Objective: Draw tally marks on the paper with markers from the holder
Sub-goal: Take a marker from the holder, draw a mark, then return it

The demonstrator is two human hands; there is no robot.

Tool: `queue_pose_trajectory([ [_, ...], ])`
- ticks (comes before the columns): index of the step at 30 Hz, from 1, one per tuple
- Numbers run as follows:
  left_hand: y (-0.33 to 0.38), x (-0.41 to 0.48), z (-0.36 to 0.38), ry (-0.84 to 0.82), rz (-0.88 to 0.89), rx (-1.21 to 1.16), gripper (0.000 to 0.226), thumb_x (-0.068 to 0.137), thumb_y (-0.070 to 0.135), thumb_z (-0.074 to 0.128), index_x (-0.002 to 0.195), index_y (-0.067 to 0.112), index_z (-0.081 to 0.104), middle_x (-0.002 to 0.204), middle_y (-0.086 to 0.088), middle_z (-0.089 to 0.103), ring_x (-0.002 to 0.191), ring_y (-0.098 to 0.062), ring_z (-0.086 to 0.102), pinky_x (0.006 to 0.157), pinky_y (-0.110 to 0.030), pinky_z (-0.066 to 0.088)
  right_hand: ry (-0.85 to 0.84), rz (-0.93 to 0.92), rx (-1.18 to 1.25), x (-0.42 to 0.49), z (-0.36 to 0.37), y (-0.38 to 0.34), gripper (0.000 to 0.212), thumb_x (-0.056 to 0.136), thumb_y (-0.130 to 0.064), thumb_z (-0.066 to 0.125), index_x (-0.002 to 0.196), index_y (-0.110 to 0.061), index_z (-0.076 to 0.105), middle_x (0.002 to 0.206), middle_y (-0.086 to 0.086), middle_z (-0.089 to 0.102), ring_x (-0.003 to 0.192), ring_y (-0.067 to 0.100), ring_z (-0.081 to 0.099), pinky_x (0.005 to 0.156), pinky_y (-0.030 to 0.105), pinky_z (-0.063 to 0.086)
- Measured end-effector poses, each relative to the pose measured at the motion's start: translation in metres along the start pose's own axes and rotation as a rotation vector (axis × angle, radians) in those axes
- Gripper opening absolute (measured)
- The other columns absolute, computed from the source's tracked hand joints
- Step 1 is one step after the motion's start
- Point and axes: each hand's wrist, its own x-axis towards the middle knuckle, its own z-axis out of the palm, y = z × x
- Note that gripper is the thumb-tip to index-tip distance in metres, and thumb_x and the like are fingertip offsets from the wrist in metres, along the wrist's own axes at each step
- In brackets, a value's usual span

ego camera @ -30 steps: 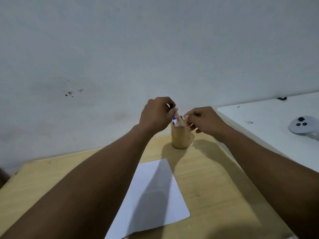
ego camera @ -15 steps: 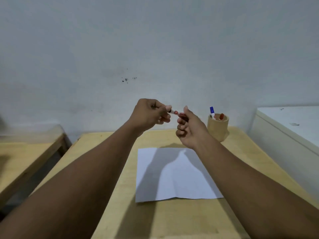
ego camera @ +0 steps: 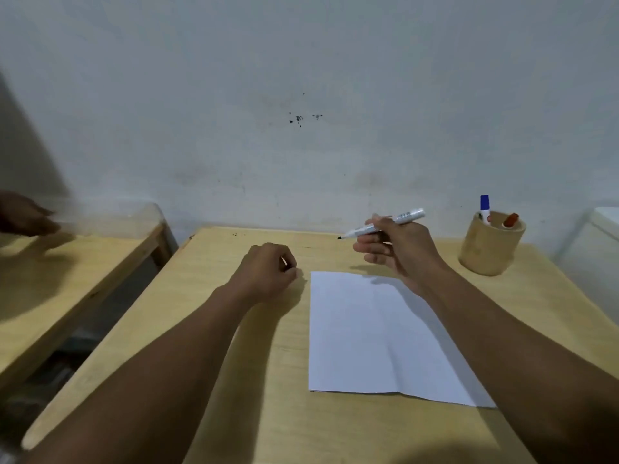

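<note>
— What have you got?

— My right hand (ego camera: pixel 398 252) holds an uncapped marker (ego camera: pixel 385 223) in the air past the paper's far edge, black tip pointing left. My left hand (ego camera: pixel 268 272) is a fist on the desk (ego camera: pixel 234 413), just off the paper's far left corner; I think the cap is inside, but I can't tell.

— And the paper (ego camera: pixel 368 336)?

— Blank, flat, mid-desk. The holder (ego camera: pixel 490 244) stands at the far right corner with two more markers.

— How do you start well?

— Turn the tip down, pin the sheet with my left, and pull short, even strokes.
</note>
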Motion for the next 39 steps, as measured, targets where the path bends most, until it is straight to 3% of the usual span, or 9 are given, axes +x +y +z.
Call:
queue_pose_trajectory([
  [5,-0.007,0.003,0.017,-0.112,-0.026,0.069,0.011,0.082,0.029,0.066,0.087,0.023,0.075,0.075,0.013,0.071,0.079,-0.011,0.066,0.066,-0.024,0.046,0.031,-0.109,-0.254,0.005,0.012,0.031,0.008,0.090,-0.010,0.075,0.084,-0.006,0.070,0.065,0.010,0.066,0.047,0.015,0.057,0.047,0.024,0.047],
  [9,-0.010,0.006,0.020,-0.131,-0.078,-0.028,0.024,0.078,0.039,0.069,0.100,0.027,0.068,0.079,0.010,0.071,0.085,-0.016,0.069,0.072,-0.028,0.051,0.029,-0.099,-0.247,0.006,0.025,0.046,0.010,0.092,-0.012,0.070,0.087,-0.003,0.072,0.068,0.012,0.070,0.053,0.022,0.066,0.050,0.030,0.050],
  [12,-0.009,0.008,0.021,-0.168,-0.122,-0.078,0.055,0.073,0.056,0.079,0.116,0.028,0.058,0.085,0.010,0.069,0.091,-0.014,0.067,0.073,-0.028,0.047,0.014,-0.069,-0.252,0.009,0.033,0.053,0.017,0.091,-0.017,0.066,0.091,-0.002,0.076,0.072,0.012,0.074,0.062,0.025,0.074,0.058,0.037,0.053],
  [16,-0.009,0.007,0.027,-0.189,-0.104,0.034,0.087,0.057,0.068,0.083,0.128,0.027,0.055,0.092,0.015,0.068,0.090,-0.009,0.066,0.076,-0.028,0.051,0.007,-0.072,-0.302,0.014,0.042,0.060,0.011,0.086,-0.017,0.072,0.087,-0.006,0.075,0.068,0.009,0.072,0.060,0.023,0.072,0.055,0.035,0.051],
  [20,-0.009,0.008,0.027,-0.191,-0.095,0.012,0.091,0.058,0.067,0.085,0.132,0.025,0.054,0.096,0.015,0.067,0.092,-0.011,0.066,0.083,-0.031,0.055,-0.012,-0.058,-0.342,0.018,0.047,0.075,0.005,0.085,-0.013,0.074,0.082,-0.009,0.074,0.069,0.011,0.075,0.058,0.024,0.070,0.053,0.032,0.048],
  [25,-0.008,0.008,0.025,-0.203,-0.100,-0.023,0.090,0.060,0.063,0.087,0.134,0.023,0.054,0.091,0.015,0.066,0.094,-0.013,0.066,0.078,-0.028,0.051,0.018,-0.097,-0.414,0.019,0.043,0.089,0.003,0.085,-0.012,0.073,0.084,-0.010,0.075,0.068,0.006,0.077,0.059,0.020,0.074,0.056,0.033,0.053],
  [39,-0.007,0.008,0.025,-0.205,-0.101,-0.024,0.089,0.061,0.062,0.088,0.133,0.022,0.054,0.098,0.009,0.068,0.097,-0.016,0.067,0.082,-0.031,0.053,0.017,-0.141,-0.466,0.023,0.042,0.095,0.004,0.080,-0.012,0.076,0.083,-0.009,0.076,0.070,0.006,0.076,0.060,0.019,0.075,0.066,0.041,0.062],
])
